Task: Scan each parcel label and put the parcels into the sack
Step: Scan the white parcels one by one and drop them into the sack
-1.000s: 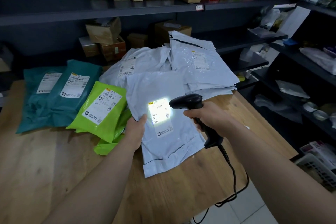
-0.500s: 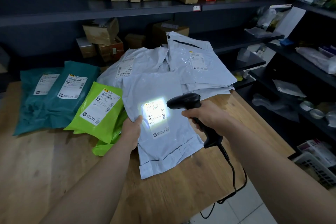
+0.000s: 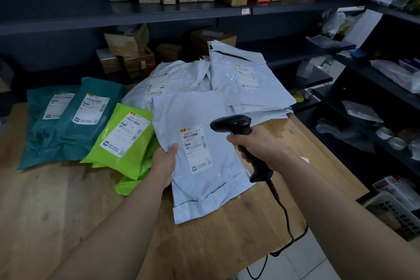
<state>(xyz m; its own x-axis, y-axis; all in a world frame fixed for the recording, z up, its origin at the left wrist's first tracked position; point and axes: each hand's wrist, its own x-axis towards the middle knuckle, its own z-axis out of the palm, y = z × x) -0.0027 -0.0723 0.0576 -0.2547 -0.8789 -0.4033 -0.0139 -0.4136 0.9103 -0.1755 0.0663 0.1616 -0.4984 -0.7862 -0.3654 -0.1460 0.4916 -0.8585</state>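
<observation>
A pale grey plastic mailer parcel [image 3: 204, 179] lies flat on the wooden tabletop [image 3: 56, 211], its white printed label [image 3: 196, 149] face up. The left hand [image 3: 163, 163] pinches the parcel's left edge, thumb on top. The right hand [image 3: 254, 143] is curled round the grip of a black handheld barcode scanner [image 3: 231, 124], whose head hangs just beside the label and aims at it. No scan light shows on the label, so I cannot tell whether this one is read.

By my reading the task is early. Lime-green plastic mailers [image 3: 127, 138], teal plastic mailers [image 3: 68, 120] and a heap of pale grey mailers [image 3: 238, 84] lie on the tabletop, labels up. No sack is in view, so nothing shows as bagged. This parcel needs bagging, and all the others need scanning and bagging.
</observation>
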